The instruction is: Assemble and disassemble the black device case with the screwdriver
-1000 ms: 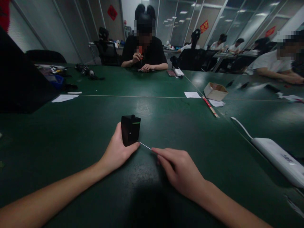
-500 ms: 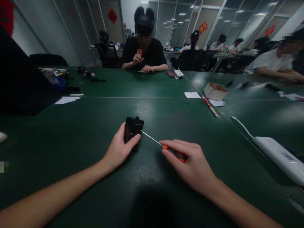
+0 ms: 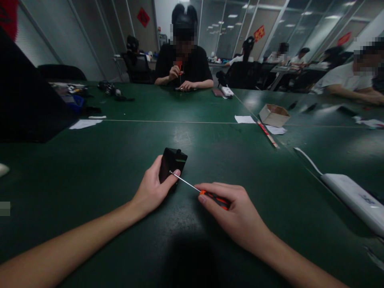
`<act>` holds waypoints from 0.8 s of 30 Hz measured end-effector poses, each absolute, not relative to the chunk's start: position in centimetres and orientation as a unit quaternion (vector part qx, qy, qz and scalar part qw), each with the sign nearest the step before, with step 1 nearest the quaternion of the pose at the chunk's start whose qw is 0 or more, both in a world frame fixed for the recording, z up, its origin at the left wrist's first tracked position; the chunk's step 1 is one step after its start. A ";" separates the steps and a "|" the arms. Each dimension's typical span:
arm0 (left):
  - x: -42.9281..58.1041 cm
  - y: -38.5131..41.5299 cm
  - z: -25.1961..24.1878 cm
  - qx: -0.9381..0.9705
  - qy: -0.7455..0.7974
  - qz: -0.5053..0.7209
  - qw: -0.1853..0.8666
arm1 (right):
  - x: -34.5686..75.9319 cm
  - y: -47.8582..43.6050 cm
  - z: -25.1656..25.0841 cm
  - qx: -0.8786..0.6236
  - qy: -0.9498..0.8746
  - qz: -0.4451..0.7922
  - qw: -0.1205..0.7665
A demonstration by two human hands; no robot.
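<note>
My left hand (image 3: 156, 184) is closed round a flat black box-like case (image 3: 173, 161) with a small tab at its far edge, holding it tilted above the green table (image 3: 126, 248). The left thumb lies across the near face of the case. In my right hand (image 3: 231, 206) is an orange-and-black screwdriver (image 3: 213, 199), its handle gripped between thumb and fingers. The thin metal shaft points left, and its tip meets the case's face beside a small shiny screw. Whether the tip sits in the screw head cannot be made out.
A white power strip (image 3: 351, 198) lies at the right. Farther back are an open cardboard box (image 3: 274, 116), a red-and-white stick (image 3: 268, 135) and paper sheets (image 3: 244, 119). Across the table sits a person in black (image 3: 183, 64), also holding a screwdriver. A dark slanted panel (image 3: 27, 96) stands at left.
The screwdriver tip has moved left and down, from the case's right edge to the screw on its face. My left hand has turned the case and shifted it slightly right.
</note>
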State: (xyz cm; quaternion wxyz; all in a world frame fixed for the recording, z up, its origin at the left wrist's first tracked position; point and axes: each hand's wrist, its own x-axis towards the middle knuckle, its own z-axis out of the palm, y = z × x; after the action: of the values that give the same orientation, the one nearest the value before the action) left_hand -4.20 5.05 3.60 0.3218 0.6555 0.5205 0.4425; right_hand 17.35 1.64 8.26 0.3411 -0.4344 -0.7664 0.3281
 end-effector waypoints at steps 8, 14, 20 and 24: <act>-4.3 5.1 3.5 0.668 0.536 0.431 0.284 | 17.1 1.3 8.3 -0.454 -0.754 0.337 0.335; -4.2 5.0 3.4 0.682 0.542 0.414 0.265 | 17.2 1.0 8.7 -0.478 -0.702 0.441 0.290; -4.2 5.0 3.4 0.683 0.539 0.416 0.263 | 17.1 1.0 8.5 -0.474 -0.733 0.390 0.294; -4.2 5.0 3.3 0.683 0.536 0.417 0.267 | 17.3 0.8 8.0 -0.440 -0.794 0.269 0.322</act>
State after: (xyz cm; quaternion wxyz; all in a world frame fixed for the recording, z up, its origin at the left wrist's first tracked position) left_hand -4.16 4.98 3.35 0.2670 0.6835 0.5363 0.4171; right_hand 17.29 0.75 7.96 0.3218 -0.4400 -0.7941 0.2687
